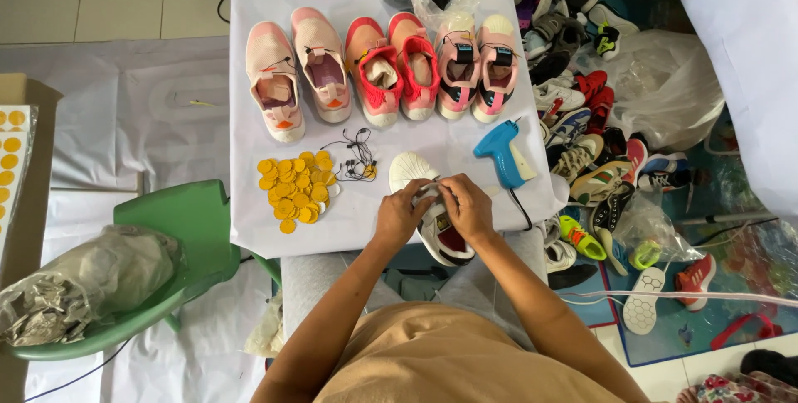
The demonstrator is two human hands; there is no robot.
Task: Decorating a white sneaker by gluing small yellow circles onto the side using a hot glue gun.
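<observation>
Both hands, left [402, 213] and right [467, 208], are closed together on a white shoe [432, 224] held at the near edge of the desk [249, 228]. Yellow discs [293, 189] and black ties [356, 159] lie just left of it, a blue tagging gun [504, 154] to its right. Three shoe pairs [382, 66] are lined up behind.
</observation>
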